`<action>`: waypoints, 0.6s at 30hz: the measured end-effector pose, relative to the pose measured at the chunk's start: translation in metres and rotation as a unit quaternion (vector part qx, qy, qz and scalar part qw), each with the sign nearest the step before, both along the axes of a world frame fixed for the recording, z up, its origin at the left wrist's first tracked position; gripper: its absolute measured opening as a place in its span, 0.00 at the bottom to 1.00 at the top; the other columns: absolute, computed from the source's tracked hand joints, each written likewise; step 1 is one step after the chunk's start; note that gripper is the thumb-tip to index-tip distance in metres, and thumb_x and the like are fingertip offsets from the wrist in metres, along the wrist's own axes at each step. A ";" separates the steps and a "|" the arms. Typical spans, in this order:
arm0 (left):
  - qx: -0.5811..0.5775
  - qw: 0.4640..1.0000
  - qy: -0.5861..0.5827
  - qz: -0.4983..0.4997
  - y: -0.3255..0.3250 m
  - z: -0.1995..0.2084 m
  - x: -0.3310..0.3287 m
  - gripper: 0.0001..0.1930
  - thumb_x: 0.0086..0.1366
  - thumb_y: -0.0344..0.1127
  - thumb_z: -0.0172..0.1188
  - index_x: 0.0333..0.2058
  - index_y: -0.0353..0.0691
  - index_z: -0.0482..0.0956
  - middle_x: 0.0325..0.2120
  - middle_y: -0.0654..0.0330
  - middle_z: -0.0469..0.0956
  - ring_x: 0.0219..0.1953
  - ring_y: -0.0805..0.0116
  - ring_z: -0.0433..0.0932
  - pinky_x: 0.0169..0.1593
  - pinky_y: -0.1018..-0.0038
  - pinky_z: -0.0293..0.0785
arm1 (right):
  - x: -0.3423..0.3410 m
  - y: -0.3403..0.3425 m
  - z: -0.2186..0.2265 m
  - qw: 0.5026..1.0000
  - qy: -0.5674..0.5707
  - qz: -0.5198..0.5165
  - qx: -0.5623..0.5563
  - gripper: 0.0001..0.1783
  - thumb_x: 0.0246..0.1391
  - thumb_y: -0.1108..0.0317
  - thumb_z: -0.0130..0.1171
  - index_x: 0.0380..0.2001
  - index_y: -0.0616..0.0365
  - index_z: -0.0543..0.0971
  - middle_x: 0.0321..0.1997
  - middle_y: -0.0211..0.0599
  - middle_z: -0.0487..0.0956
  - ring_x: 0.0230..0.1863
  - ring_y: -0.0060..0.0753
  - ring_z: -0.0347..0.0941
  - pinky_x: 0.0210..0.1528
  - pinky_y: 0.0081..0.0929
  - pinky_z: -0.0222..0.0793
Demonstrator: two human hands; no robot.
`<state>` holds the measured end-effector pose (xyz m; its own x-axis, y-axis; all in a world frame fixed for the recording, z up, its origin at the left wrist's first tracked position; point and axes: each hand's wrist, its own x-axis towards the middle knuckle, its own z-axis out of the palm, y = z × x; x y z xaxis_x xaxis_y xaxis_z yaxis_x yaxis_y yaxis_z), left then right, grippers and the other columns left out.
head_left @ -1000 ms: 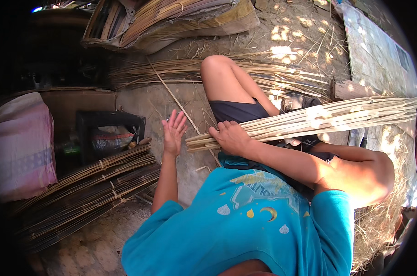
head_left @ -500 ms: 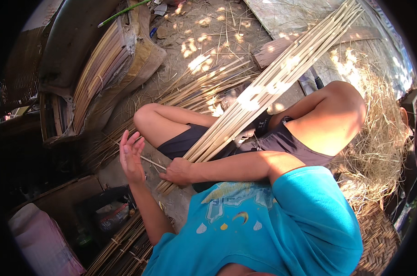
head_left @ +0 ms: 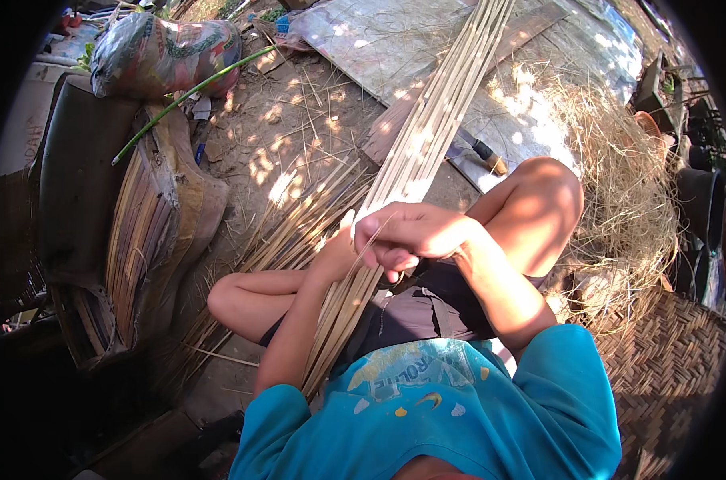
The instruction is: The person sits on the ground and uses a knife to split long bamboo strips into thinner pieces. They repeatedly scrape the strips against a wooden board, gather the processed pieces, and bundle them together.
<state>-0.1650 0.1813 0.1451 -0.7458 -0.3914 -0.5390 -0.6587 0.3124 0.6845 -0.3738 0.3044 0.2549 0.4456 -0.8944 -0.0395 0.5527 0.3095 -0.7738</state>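
A long bundle of pale split-bamboo strips (head_left: 423,152) lies slantwise across my lap, its far end reaching the top of the view. My left hand (head_left: 340,250) is closed against the bundle's left side around its middle; its fingertips are partly hidden behind my other hand. Over the top of the strips, my right hand (head_left: 411,234) is curled with bent fingers. A fine strand seems to run along those fingers, pinched there. The near ends of the strips pass beside my left forearm toward my shirt.
More loose strips (head_left: 299,212) lie on the ground beyond my left knee. A knife (head_left: 489,156) rests near a wooden plank (head_left: 387,132). Dry fibre shavings (head_left: 619,184) heap at the right, above a woven mat (head_left: 667,376). A stuffed sack (head_left: 167,56) and a green stalk (head_left: 191,94) are far left.
My left hand, raised open at the left before, has come onto the bundle. My right hand has moved from the bundle's near end up to its middle. The view has shifted farther forward.
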 end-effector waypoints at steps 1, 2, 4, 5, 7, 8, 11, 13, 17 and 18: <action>-0.094 0.995 -0.014 0.010 0.014 0.000 -0.004 0.55 0.52 0.67 0.71 0.66 0.30 0.59 0.45 0.40 0.79 0.51 0.47 0.81 0.55 0.61 0.76 | -0.024 0.007 0.011 0.986 -0.077 -0.142 0.051 0.26 0.76 0.50 0.40 0.39 0.64 0.75 0.14 0.19 0.62 0.13 0.13 0.60 0.30 0.26 0.76; -0.117 0.989 -0.090 -0.021 0.020 -0.006 -0.006 0.57 0.51 0.67 0.71 0.67 0.30 0.58 0.51 0.36 0.74 0.55 0.43 0.78 0.57 0.59 0.75 | -0.051 0.011 0.024 0.946 -0.168 -0.252 0.113 0.25 0.77 0.50 0.39 0.42 0.63 0.74 0.15 0.17 0.61 0.13 0.12 0.59 0.32 0.28 0.79; -0.156 0.969 -0.182 -0.057 0.029 -0.006 -0.013 0.62 0.49 0.68 0.72 0.70 0.33 0.52 0.58 0.30 0.67 0.60 0.37 0.73 0.60 0.55 0.72 | -0.128 0.026 0.029 0.873 -0.264 -0.410 -0.014 0.21 0.77 0.55 0.38 0.48 0.63 0.73 0.25 0.21 0.70 0.23 0.13 0.68 0.42 0.29 0.81; -0.173 0.962 -0.200 -0.059 0.034 -0.001 -0.016 0.64 0.47 0.69 0.73 0.72 0.36 0.49 0.59 0.28 0.66 0.61 0.35 0.71 0.61 0.54 0.71 | -0.169 0.042 0.040 0.839 -0.258 -0.470 -0.092 0.19 0.77 0.59 0.36 0.50 0.65 0.70 0.31 0.25 0.73 0.30 0.19 0.73 0.51 0.35 0.80; -0.222 0.945 -0.220 -0.097 0.045 0.009 -0.025 0.68 0.46 0.69 0.73 0.74 0.40 0.43 0.61 0.26 0.60 0.63 0.32 0.67 0.63 0.53 0.69 | -0.242 0.092 0.060 0.733 -0.150 -0.634 -0.196 0.18 0.76 0.64 0.33 0.51 0.67 0.69 0.38 0.38 0.74 0.40 0.33 0.75 0.63 0.46 0.74; -0.255 0.931 -0.229 -0.123 0.050 0.012 -0.026 0.69 0.46 0.69 0.74 0.75 0.41 0.40 0.63 0.25 0.57 0.65 0.30 0.64 0.64 0.53 0.68 | -0.277 0.111 0.058 0.660 -0.118 -0.707 -0.225 0.17 0.75 0.66 0.34 0.51 0.68 0.68 0.39 0.40 0.75 0.41 0.37 0.76 0.63 0.48 0.74; -0.279 0.931 -0.200 -0.121 0.058 0.023 -0.017 0.64 0.49 0.59 0.73 0.75 0.41 0.42 0.62 0.27 0.56 0.63 0.30 0.63 0.63 0.52 0.67 | -0.305 0.106 0.042 0.465 0.039 -0.878 -0.102 0.18 0.70 0.64 0.48 0.55 0.65 0.67 0.50 0.48 0.74 0.49 0.45 0.75 0.62 0.46 0.74; -0.245 0.953 -0.162 -0.070 0.053 0.002 -0.007 0.61 0.51 0.54 0.72 0.74 0.41 0.43 0.58 0.29 0.60 0.60 0.31 0.66 0.61 0.51 0.69 | -0.322 0.104 -0.038 0.500 0.205 -0.841 0.035 0.33 0.64 0.60 0.60 0.66 0.61 0.61 0.52 0.50 0.75 0.56 0.40 0.74 0.58 0.38 0.73; -0.239 0.957 -0.155 -0.047 0.054 -0.010 -0.004 0.55 0.51 0.49 0.71 0.72 0.37 0.48 0.52 0.33 0.65 0.55 0.33 0.69 0.58 0.51 0.70 | -0.266 0.072 -0.196 0.549 0.553 -0.534 0.329 0.50 0.54 0.43 0.68 0.72 0.56 0.61 0.70 0.59 0.66 0.70 0.53 0.64 0.70 0.45 0.61; -0.326 0.930 -0.147 -0.080 0.059 -0.015 -0.001 0.53 0.52 0.49 0.72 0.70 0.36 0.51 0.52 0.33 0.65 0.55 0.33 0.70 0.57 0.50 0.71 | -0.245 0.062 -0.232 0.531 0.622 -0.468 0.336 0.48 0.54 0.43 0.69 0.70 0.56 0.64 0.68 0.59 0.69 0.70 0.53 0.65 0.71 0.43 0.60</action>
<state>-0.1662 0.2402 0.1298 -0.6804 -0.6042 -0.4147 -0.6972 0.7080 0.1125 -0.6191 0.3665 0.0227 -0.9255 -0.2995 -0.2318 -0.1018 0.7863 -0.6093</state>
